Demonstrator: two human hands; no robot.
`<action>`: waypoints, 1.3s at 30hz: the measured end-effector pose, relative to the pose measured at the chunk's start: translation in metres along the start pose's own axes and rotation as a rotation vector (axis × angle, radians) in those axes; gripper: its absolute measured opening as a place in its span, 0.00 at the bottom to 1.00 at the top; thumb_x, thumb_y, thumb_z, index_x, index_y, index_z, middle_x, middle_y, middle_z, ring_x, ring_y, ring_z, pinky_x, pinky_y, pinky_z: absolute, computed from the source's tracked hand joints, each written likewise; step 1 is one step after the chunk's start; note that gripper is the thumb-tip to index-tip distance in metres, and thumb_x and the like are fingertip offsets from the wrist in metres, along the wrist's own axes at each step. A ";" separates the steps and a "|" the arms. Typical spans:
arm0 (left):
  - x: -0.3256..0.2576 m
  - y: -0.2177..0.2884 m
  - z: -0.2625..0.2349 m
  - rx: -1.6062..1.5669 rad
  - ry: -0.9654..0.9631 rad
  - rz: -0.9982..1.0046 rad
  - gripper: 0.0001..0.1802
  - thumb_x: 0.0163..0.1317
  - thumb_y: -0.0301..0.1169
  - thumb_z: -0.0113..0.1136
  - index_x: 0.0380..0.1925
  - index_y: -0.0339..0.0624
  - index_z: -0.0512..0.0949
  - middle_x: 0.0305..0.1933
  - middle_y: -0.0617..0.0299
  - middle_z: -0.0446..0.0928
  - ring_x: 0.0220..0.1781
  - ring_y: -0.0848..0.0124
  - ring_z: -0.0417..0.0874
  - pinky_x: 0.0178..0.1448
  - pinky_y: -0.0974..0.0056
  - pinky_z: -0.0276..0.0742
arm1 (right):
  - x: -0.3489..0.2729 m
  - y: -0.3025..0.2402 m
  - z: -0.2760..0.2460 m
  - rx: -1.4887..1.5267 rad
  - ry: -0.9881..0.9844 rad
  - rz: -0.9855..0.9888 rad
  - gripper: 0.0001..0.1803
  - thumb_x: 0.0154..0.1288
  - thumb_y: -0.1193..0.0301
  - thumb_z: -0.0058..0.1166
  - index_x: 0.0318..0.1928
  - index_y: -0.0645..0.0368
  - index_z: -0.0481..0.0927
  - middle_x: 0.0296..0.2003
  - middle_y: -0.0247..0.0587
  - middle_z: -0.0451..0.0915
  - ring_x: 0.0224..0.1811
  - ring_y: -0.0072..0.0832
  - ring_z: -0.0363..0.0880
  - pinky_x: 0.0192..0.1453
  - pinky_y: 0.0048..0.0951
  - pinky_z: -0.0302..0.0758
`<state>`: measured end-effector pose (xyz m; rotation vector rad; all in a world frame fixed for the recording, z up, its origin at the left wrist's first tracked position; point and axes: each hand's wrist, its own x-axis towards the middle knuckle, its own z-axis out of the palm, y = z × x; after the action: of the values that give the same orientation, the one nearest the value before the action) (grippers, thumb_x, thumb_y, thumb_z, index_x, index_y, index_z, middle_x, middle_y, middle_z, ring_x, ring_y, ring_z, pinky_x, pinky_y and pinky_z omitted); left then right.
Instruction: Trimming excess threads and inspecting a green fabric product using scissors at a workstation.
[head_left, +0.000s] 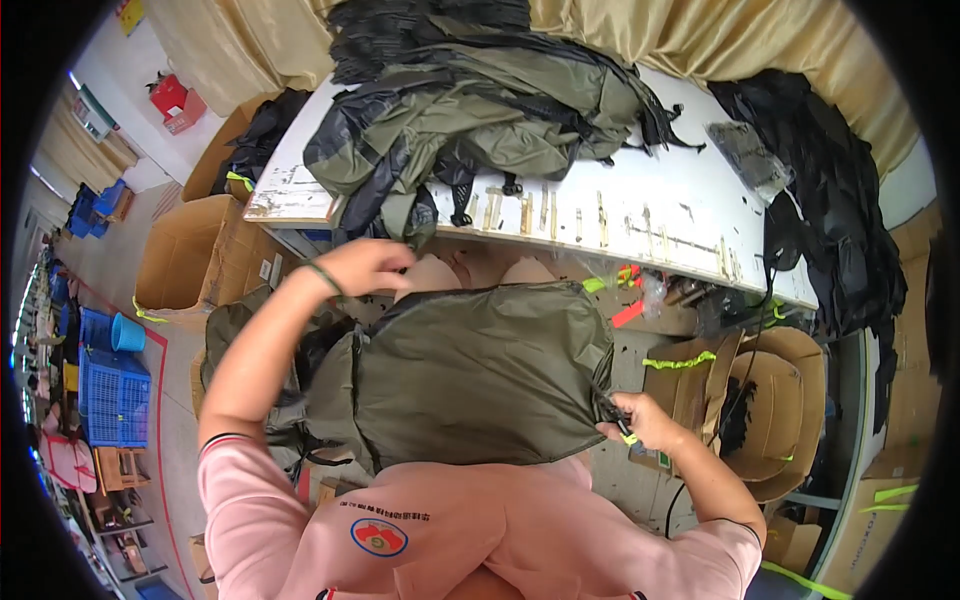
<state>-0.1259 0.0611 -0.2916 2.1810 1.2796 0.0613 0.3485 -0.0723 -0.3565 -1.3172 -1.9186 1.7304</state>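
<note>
Hands clamped on olive backpack (480, 370): left (365, 265) top, right (645, 420) corner; fingertips hidden.

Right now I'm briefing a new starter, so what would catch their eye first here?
First, the olive-green bag spread across the person's lap, with the left hand at its top edge and the right hand pinching its right corner. Next, the heap of olive and black bags piled on the worn white table just beyond.
</note>
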 end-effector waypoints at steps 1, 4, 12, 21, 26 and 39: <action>0.029 0.015 0.019 -0.128 0.012 0.154 0.22 0.59 0.44 0.63 0.47 0.40 0.76 0.41 0.51 0.78 0.46 0.58 0.80 0.51 0.60 0.75 | 0.000 0.007 0.004 0.011 0.002 0.014 0.10 0.56 0.75 0.63 0.29 0.60 0.73 0.20 0.23 0.66 0.24 0.14 0.60 0.25 0.23 0.62; 0.109 0.049 0.080 -0.153 0.055 0.379 0.23 0.59 0.42 0.63 0.48 0.39 0.76 0.47 0.52 0.76 0.49 0.60 0.78 0.54 0.61 0.73 | 0.002 0.019 0.012 -0.148 -0.020 -0.014 0.10 0.54 0.74 0.64 0.31 0.61 0.74 0.19 0.38 0.72 0.21 0.22 0.67 0.27 0.28 0.67; 0.193 0.069 0.156 -0.637 -0.259 0.292 0.25 0.56 0.32 0.66 0.54 0.43 0.73 0.47 0.61 0.76 0.50 0.70 0.75 0.54 0.65 0.70 | -0.001 0.020 0.001 -0.436 -0.064 -0.142 0.16 0.51 0.66 0.68 0.30 0.60 0.74 0.22 0.48 0.75 0.23 0.41 0.75 0.29 0.37 0.71; 0.154 0.091 0.121 -1.337 -0.531 0.128 0.34 0.54 0.20 0.60 0.64 0.40 0.65 0.64 0.62 0.69 0.65 0.72 0.67 0.68 0.65 0.61 | 0.031 -0.028 -0.077 -1.006 0.705 -0.204 0.22 0.38 0.64 0.73 0.28 0.59 0.72 0.23 0.43 0.75 0.30 0.41 0.74 0.38 0.39 0.65; 0.142 0.090 0.123 -1.544 -0.566 0.048 0.36 0.53 0.19 0.59 0.65 0.36 0.63 0.65 0.60 0.68 0.66 0.70 0.67 0.69 0.64 0.61 | 0.043 -0.030 -0.084 -1.073 0.649 -0.164 0.23 0.33 0.71 0.70 0.32 0.59 0.73 0.27 0.41 0.76 0.35 0.39 0.75 0.42 0.38 0.63; 0.139 0.087 0.129 -1.569 -0.546 0.063 0.36 0.53 0.18 0.60 0.65 0.37 0.64 0.64 0.60 0.69 0.64 0.70 0.70 0.68 0.64 0.63 | 0.047 -0.030 -0.081 -1.011 0.632 -0.175 0.21 0.37 0.67 0.71 0.30 0.59 0.73 0.27 0.41 0.76 0.34 0.39 0.76 0.42 0.38 0.63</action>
<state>0.0583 0.0816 -0.3876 0.7535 0.4416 0.3341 0.3647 0.0204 -0.3259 -1.6009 -2.3956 0.0926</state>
